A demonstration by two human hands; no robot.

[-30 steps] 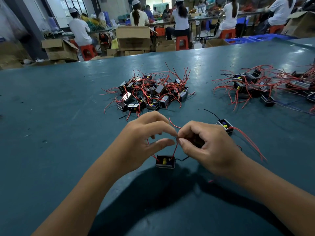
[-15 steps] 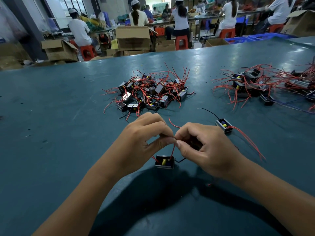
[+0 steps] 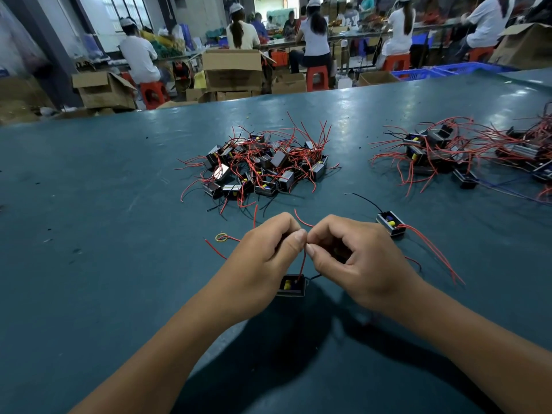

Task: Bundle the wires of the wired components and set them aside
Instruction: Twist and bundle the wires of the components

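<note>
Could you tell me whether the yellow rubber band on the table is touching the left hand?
Apart. The head view shows the yellow rubber band lying flat on the table, with bare tabletop between it and the left hand.

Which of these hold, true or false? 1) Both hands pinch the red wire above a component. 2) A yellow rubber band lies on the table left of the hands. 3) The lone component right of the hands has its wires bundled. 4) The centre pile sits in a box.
1) True: left hand and right hand pinch the red wire above the component.
2) True: the rubber band lies there.
3) False: the lone component has loose, spread wires.
4) False: the pile lies on the bare table.
</note>
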